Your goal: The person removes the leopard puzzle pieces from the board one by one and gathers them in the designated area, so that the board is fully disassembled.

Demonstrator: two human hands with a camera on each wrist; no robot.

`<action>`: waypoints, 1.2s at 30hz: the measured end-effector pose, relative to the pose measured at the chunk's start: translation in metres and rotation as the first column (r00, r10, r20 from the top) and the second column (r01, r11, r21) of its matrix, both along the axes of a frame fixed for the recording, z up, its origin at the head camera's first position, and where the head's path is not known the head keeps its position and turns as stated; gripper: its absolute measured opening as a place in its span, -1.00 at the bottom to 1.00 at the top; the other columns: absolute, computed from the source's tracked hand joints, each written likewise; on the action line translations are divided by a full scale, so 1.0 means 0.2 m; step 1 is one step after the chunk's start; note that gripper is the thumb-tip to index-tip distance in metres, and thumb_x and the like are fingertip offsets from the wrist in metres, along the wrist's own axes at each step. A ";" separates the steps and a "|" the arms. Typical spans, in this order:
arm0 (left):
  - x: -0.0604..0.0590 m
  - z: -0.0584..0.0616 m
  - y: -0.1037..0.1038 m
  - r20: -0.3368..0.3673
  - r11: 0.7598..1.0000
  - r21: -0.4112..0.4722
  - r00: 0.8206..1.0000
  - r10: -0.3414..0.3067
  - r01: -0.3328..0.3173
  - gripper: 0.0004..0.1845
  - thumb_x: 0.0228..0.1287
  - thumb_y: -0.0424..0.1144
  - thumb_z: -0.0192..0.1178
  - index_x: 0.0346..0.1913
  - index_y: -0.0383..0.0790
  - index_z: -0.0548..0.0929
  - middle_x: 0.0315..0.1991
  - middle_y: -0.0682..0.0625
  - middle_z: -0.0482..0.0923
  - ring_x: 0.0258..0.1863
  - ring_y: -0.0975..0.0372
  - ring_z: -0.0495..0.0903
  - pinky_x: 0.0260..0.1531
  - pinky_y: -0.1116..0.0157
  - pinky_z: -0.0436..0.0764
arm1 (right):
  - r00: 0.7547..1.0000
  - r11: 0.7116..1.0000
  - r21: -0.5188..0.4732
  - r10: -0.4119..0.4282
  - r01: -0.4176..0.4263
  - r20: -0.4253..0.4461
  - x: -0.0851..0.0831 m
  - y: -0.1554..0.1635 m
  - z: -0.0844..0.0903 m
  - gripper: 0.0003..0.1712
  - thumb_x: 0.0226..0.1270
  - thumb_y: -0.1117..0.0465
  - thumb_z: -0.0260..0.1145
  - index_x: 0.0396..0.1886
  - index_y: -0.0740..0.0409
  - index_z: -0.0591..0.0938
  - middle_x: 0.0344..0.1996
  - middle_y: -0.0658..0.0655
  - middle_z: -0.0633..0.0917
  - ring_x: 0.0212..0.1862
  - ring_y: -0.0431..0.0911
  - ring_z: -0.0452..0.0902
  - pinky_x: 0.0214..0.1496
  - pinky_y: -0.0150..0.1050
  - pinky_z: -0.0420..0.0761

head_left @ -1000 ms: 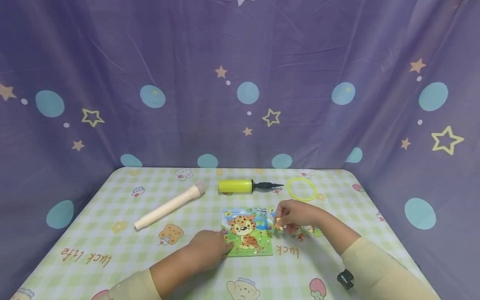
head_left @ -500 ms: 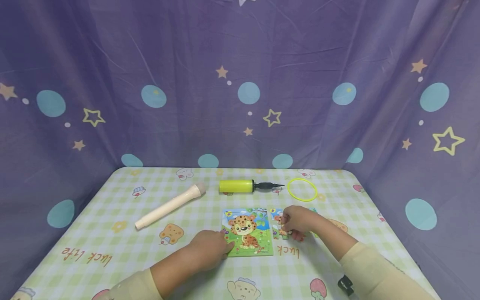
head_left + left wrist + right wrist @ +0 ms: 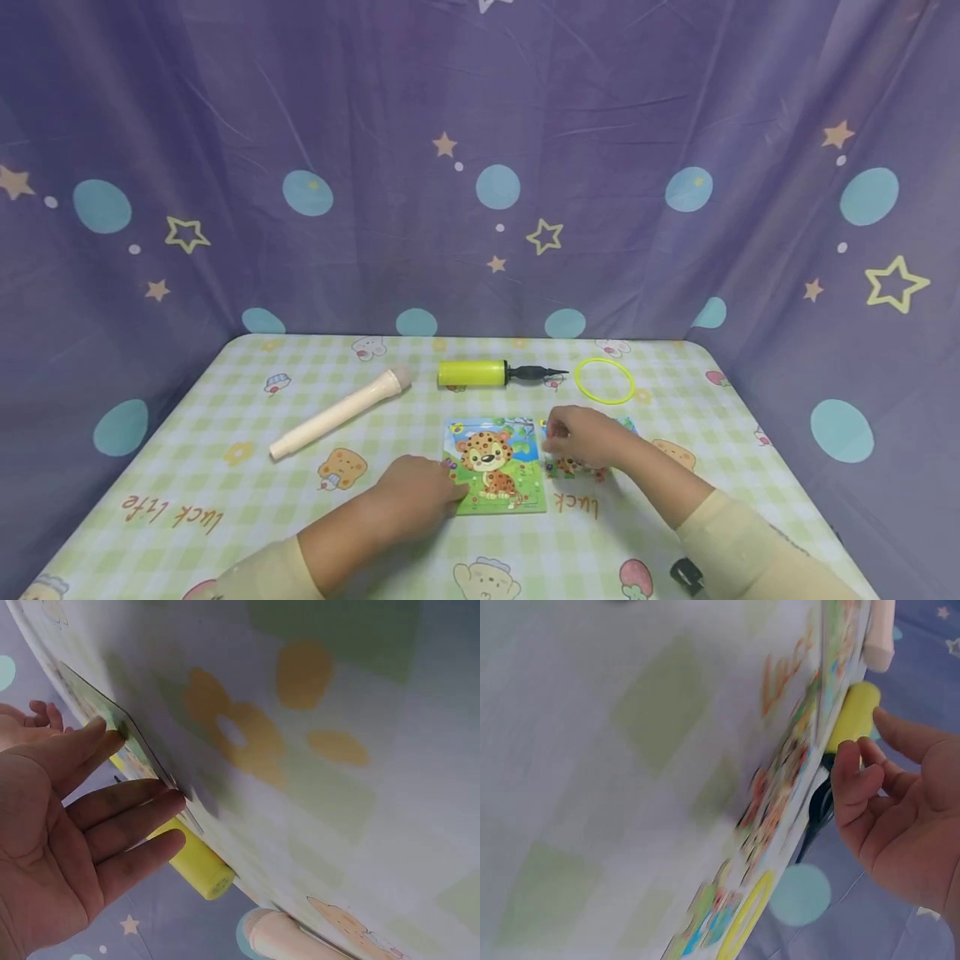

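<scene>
I've the L hand (image 3: 418, 500) at the L edge of a flat square green-and-blue leopard-cub picture board (image 3: 491, 458), fingers loose, fairly straight. R hand (image 3: 588, 435), fingers loosely bent, nothing visible in grip, is above the flat multicoloured jigsaw pcs (image 3: 572, 470). These lie just R of the board, group's long axis side-to-side; R hand's nearer.

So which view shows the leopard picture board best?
The head view: the leopard picture board shows its printed face almost whole, with the left hand at its lower left edge. The left wrist view shows it steeply slanted, partly behind that hand; the right wrist view, only a slanted strip up top.
</scene>
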State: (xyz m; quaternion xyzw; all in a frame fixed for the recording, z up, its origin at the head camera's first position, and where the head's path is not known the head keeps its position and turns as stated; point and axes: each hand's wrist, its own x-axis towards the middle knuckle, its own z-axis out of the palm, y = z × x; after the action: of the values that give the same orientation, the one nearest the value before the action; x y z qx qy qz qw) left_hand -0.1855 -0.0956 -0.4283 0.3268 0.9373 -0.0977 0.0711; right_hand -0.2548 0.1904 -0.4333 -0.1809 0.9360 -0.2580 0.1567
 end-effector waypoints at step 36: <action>-0.02 0.00 0.03 0.138 0.971 0.020 0.961 -0.240 0.240 -0.51 0.40 0.02 0.13 0.36 0.16 0.46 0.43 0.18 0.31 0.36 0.19 0.41 0.22 0.19 0.53 | 0.972 0.968 0.137 0.223 -0.212 -0.070 0.17 -0.26 -0.10 -0.66 0.16 0.04 0.48 -0.10 -0.09 0.58 -0.17 -0.10 0.39 -0.26 -0.27 0.46 -0.18 -0.33 0.59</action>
State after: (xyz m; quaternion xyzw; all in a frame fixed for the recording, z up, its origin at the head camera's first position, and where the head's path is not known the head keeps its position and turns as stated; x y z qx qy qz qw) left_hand -0.1899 -0.0898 -0.4286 0.4441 0.8837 -0.0809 0.1237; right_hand -0.2199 0.1375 -0.4542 -0.2828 0.9310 -0.1705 0.1554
